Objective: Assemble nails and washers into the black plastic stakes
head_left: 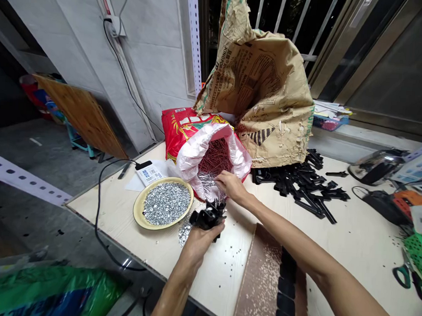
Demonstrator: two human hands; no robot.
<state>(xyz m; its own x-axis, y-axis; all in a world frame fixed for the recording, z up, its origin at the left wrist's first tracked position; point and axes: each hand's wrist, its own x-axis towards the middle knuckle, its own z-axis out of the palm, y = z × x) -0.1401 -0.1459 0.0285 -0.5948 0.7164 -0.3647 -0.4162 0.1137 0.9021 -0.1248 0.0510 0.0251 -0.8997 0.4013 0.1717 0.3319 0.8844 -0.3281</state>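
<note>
My left hand (pixel 201 239) is wrapped round a bunch of black plastic parts (pixel 209 215), held over the table just right of the yellow dish (pixel 138 210) of small metal pieces. At the mouth of the white-lined red bag (pixel 189 159), my right hand (pixel 230 184) has its fingers pressed together beside shiny metal pieces. What it pinches, if anything, is too small to name. Reddish-brown thin rods (pixel 216 158) fill the bag behind it.
A large torn paper sack (pixel 286 110) stands behind a pile of black parts (pixel 303 183). Right of my hands lies a brown board (pixel 260 282) with black pieces. Scissors (pixel 407 273), a green basket (pixel 421 254) and a kettle (pixel 378 165) are at the right.
</note>
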